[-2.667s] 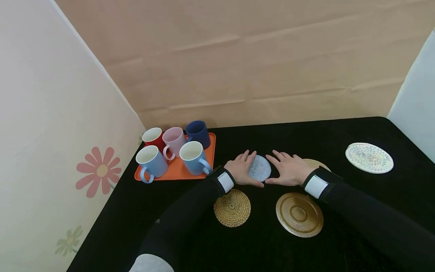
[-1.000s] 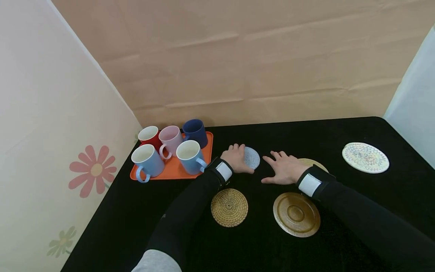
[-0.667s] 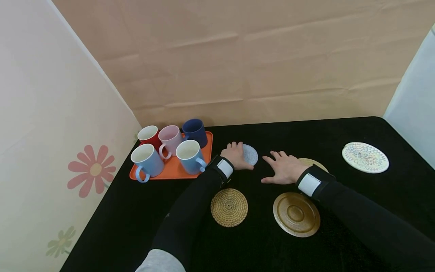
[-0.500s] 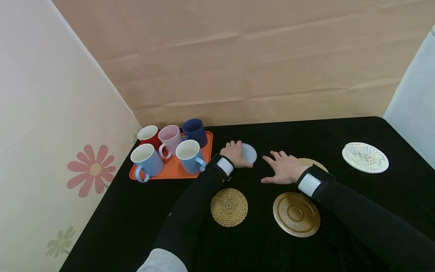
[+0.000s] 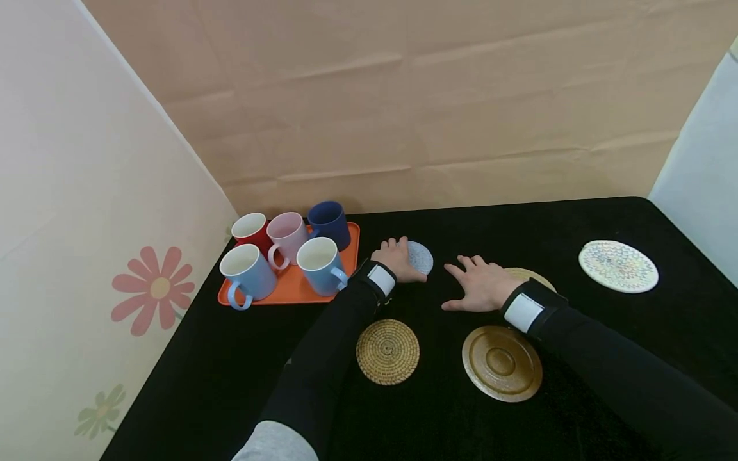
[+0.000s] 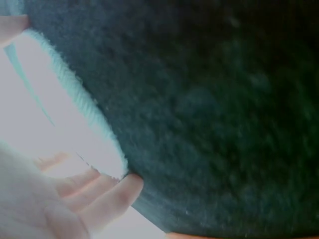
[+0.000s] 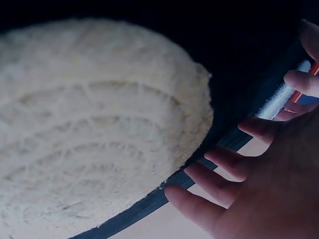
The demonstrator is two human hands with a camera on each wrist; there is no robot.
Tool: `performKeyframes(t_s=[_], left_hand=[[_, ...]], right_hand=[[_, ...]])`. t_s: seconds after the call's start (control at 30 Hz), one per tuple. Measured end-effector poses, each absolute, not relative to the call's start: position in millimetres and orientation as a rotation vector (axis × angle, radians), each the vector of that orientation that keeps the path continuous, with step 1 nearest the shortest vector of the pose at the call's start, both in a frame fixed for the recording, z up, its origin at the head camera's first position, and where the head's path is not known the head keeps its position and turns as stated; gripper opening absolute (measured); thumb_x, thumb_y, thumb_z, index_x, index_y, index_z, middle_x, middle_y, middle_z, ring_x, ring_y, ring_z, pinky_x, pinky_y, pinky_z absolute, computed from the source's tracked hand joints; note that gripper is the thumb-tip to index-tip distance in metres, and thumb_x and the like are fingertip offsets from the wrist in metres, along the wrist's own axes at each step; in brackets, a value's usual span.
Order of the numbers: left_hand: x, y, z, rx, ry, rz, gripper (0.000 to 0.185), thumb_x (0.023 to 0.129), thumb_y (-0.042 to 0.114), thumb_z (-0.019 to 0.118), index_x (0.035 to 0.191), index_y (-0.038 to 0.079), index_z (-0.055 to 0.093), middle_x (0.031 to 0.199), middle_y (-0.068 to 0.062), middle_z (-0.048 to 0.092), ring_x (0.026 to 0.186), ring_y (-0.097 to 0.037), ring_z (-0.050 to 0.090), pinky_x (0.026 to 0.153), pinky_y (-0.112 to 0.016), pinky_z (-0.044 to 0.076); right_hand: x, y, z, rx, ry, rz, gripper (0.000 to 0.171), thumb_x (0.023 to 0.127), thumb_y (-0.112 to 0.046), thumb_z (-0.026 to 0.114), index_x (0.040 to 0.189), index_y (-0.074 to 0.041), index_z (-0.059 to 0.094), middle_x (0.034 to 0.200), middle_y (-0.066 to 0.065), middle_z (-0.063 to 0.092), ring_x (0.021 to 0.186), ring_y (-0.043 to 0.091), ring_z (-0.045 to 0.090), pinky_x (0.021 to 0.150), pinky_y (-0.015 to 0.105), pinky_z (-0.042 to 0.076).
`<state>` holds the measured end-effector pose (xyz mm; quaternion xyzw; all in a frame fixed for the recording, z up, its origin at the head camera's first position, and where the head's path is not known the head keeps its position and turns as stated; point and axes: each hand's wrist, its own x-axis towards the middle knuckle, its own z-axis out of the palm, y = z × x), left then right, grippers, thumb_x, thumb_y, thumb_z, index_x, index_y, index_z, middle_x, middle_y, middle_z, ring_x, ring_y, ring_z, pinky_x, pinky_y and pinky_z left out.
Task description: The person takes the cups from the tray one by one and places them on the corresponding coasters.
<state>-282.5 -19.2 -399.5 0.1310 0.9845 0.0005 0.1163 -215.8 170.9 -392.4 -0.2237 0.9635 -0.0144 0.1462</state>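
Note:
My left hand (image 5: 399, 260) lies over a round speckled blue-grey coaster (image 5: 423, 257) on the black table cloth (image 5: 461, 422), just right of the orange tray (image 5: 291, 289). Its fingers curl over the coaster's far edge and the thumb lies along the near edge. In the left wrist view the coaster (image 6: 50, 114) is a washed-out pale disc under my fingers (image 6: 107, 199). My right hand (image 5: 480, 284) rests flat on the cloth with its fingers spread and holds nothing. A pale woven coaster (image 5: 535, 276) peeks out beside its wrist and fills the right wrist view (image 7: 99, 129).
The orange tray carries several mugs: red (image 5: 249, 228), pink (image 5: 285, 234), dark blue (image 5: 328, 223) and two light blue (image 5: 246, 271). Near me lie a round wicker coaster (image 5: 387, 351) and a brown wooden one (image 5: 501, 363). An iridescent coaster (image 5: 618, 266) lies far right. Paper walls close the back and left.
My left hand has slid the speckled coaster left and a little away, toward the tray. My right hand has come off the coaster and stays flat on the cloth.

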Motion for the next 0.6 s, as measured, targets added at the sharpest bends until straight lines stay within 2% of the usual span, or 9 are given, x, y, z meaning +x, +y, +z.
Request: performKeyframes(t_s=[0.17, 0.33, 0.6], left_hand=[[-275, -22, -389, 0.483, 2.867, -0.060, 0.102, 0.075, 0.067, 0.068, 0.152, 0.016, 0.025, 0.148, -0.011, 0.037, 0.131, -0.026, 0.039, 0.098, -0.042, 0.041], [-254, -24, -373, 0.772, 2.887, -0.163, 0.100, 0.075, 0.070, 0.067, 0.151, 0.018, 0.028, 0.153, -0.011, 0.032, 0.138, -0.026, 0.031, 0.106, -0.046, 0.035], [-229, -22, -365, 1.085, 2.857, -0.028, 0.091, 0.081, 0.069, 0.060, 0.150, 0.018, 0.033, 0.153, -0.009, 0.034, 0.137, -0.024, 0.035, 0.108, -0.047, 0.033]], right_hand=[[-213, 176, -388, -0.657, 2.770, -0.108, 0.086, 0.087, -0.062, 0.057, 0.146, -0.002, 0.039, 0.147, 0.033, 0.031, 0.131, 0.051, 0.033, 0.098, 0.063, 0.036], [-204, 194, -379, -0.713, 2.779, -0.218, 0.082, 0.086, -0.056, 0.063, 0.143, 0.000, 0.043, 0.144, 0.032, 0.037, 0.128, 0.051, 0.038, 0.097, 0.063, 0.037], [-184, 238, -361, -0.766, 2.897, -0.312, 0.080, 0.086, -0.055, 0.065, 0.141, 0.000, 0.045, 0.141, 0.031, 0.040, 0.122, 0.050, 0.045, 0.090, 0.060, 0.044]])
